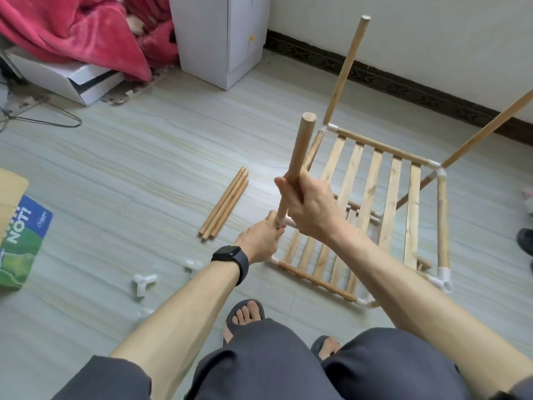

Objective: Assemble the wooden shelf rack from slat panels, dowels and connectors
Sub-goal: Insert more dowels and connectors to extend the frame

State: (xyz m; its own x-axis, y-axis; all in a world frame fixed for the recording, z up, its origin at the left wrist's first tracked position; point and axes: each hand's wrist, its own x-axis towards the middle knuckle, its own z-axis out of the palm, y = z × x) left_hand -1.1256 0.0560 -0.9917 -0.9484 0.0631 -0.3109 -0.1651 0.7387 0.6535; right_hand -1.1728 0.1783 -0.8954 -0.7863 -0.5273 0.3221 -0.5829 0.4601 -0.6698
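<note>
Now: both hands on the near-left upright

Head view. The right hand [308,206] is wrapped round a wooden dowel [300,151] low on its shaft, with the fingers curled fully about the wood. The dowel stands nearly upright, its top leaning a little to the right. Just below, the left hand [259,241] curls its fingers round a white connector [287,222] at the dowel's foot, at the near-left corner of the rack [442,220]. Most of that connector is hidden by the fingers, so how deep the dowel sits in it cannot be told. A black watch [230,256] is on the left wrist.

The rack stands on the floor [129,168] right of centre, just beyond the person's knees. Its upper slat panel [389,203] is framed by dowels joined at white corner pieces. A lower slat panel [314,280] shows beneath it at the near edge. The far-left upright [346,70] and the far-right upright [490,131] rise from the far corners, and the second runs out of the picture.

Left of the rack, three loose dowels [225,206] lie side by side, touching. Nearer, one loose connector [144,282] and a second loose connector [193,267] lie apart on the floor. A printed cardboard box [20,241] lies at the left edge. A white cabinet [219,39] and a red blanket [72,33] are at the far left.
</note>
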